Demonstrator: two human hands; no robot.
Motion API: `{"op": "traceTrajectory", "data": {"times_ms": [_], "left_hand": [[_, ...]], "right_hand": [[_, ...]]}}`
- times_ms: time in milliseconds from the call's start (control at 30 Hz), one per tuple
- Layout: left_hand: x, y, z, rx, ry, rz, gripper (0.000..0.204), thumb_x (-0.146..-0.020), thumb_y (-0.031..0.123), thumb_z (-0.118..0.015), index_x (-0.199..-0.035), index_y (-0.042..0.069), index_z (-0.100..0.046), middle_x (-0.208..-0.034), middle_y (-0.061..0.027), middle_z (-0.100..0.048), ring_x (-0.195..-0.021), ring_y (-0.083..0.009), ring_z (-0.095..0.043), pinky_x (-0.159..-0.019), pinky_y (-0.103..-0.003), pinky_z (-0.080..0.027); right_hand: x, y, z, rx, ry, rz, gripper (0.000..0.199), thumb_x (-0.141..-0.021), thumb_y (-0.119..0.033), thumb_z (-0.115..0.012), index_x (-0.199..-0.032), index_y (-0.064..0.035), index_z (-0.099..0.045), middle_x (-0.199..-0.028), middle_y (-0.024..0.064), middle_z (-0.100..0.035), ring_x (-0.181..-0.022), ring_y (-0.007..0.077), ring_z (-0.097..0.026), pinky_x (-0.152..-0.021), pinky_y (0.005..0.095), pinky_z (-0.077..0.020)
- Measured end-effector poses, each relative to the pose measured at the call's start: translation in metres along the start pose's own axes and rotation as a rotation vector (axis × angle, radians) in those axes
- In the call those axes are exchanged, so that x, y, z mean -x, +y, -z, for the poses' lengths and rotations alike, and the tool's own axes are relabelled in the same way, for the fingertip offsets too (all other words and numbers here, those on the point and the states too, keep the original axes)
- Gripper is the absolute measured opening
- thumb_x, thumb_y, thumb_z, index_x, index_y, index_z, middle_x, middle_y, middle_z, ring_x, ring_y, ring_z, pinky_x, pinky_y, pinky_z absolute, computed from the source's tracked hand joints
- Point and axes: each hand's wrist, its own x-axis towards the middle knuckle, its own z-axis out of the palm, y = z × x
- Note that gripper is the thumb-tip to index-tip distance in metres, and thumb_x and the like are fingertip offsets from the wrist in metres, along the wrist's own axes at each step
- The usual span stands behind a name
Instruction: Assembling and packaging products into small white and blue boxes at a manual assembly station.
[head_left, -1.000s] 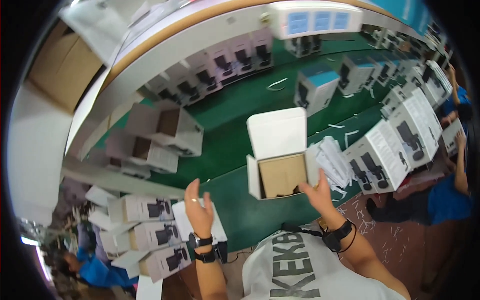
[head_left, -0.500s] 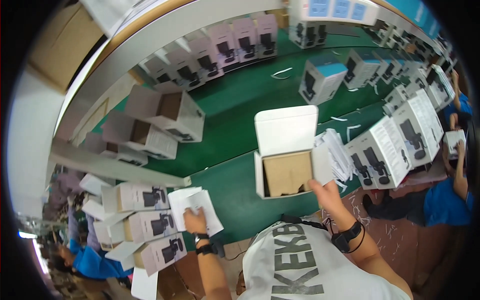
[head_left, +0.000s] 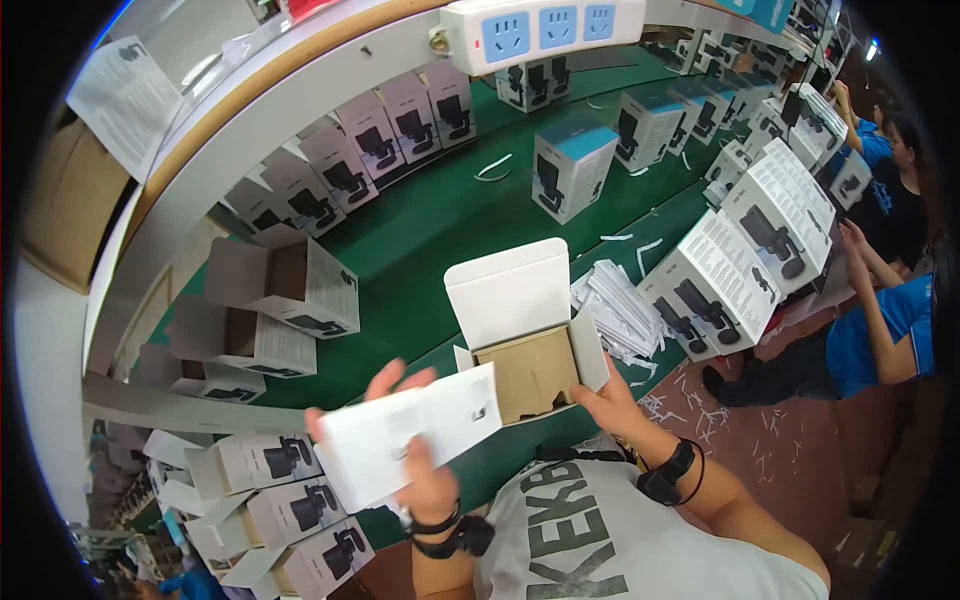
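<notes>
Cardboard insert (head_left: 528,368) in white box (head_left: 589,348); lid (head_left: 508,290) unclosed. Left hand (head_left: 430,484) pinches white leaflet (head_left: 375,435) (outside box); right hand (head_left: 608,406) grips box's side.

And the open white box (head_left: 525,372) is sitting at the clock's centre on the green work surface (head_left: 430,235)! A heap of paper strips (head_left: 615,312) is lying at two o'clock, a blue-topped box (head_left: 572,175) is standing just past twelve, boxes (head_left: 377,140) are lining up at eleven, open cartons (head_left: 325,285) are resting near ten. Toward four, paper scraps (head_left: 712,424) are littering the reddish-brown floor (head_left: 830,435)!
</notes>
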Motion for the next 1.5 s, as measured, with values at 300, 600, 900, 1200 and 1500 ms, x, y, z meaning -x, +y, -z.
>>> {"op": "traceTrajectory", "data": {"times_ms": [300,600,900,1200,1500], "left_hand": [[-0.004,-0.036,-0.006,-1.248,-0.689,-0.372,0.088,-0.08,0.007,-0.078,-0.157,0.004,-0.035,-0.138,-0.0275,-0.056,-0.124,-0.0396,-0.059,-0.102,-0.049,-0.05],[0.038,-0.084,0.008,-0.927,-0.727,-0.091,0.081,-0.081,0.028,-0.085,-0.147,-0.003,-0.05,-0.146,-0.0303,-0.049,-0.134,-0.05,-0.05,-0.109,-0.056,-0.046],[0.048,-0.106,-0.026,-1.307,-0.981,-0.295,0.091,-0.085,0.046,-0.08,-0.155,-0.001,-0.044,-0.16,-0.0247,-0.041,-0.149,-0.0501,-0.036,-0.119,-0.059,-0.033],[0.052,-0.109,-0.024,-1.304,-0.999,-0.277,0.088,-0.087,0.048,-0.078,-0.154,0.0,-0.047,-0.164,-0.019,-0.04,-0.15,-0.0496,-0.035,-0.121,-0.059,-0.03],[0.05,-0.106,-0.025,-1.317,-1.002,-0.256,0.087,-0.087,0.048,-0.078,-0.153,0.0,-0.048,-0.164,-0.0177,-0.041,-0.15,-0.048,-0.035,-0.121,-0.058,-0.031]], "right_hand": [[-0.005,-0.017,0.037,0.193,-0.147,-0.065,0.066,-0.093,-0.017,-0.077,-0.147,0.0007,-0.043,-0.124,0.0112,-0.059,-0.107,0.0151,-0.06,-0.092,0.0296,-0.0504],[-0.035,-0.027,0.035,0.091,-0.088,-0.202,0.058,-0.097,-0.028,-0.077,-0.143,-0.0013,-0.053,-0.1,0.002,-0.063,-0.085,0.0099,-0.058,-0.075,0.0268,-0.0503],[-0.057,-0.025,0.033,0.476,0.044,0.295,0.02,-0.098,-0.019,-0.072,-0.112,-0.0055,-0.07,-0.097,0.0127,-0.071,-0.084,0.0231,-0.07,-0.076,0.0338,-0.0538],[-0.095,-0.059,0.043,0.943,0.007,0.716,0.01,-0.087,-0.018,-0.079,-0.089,-0.0118,-0.07,-0.075,0.005,-0.068,-0.068,0.0275,-0.067,-0.062,0.04,-0.0511],[-0.108,-0.053,0.044,0.897,-0.016,0.809,0.012,-0.085,-0.018,-0.081,-0.088,-0.0121,-0.071,-0.075,0.0042,-0.068,-0.065,0.0259,-0.066,-0.058,0.0379,-0.0496]]}}
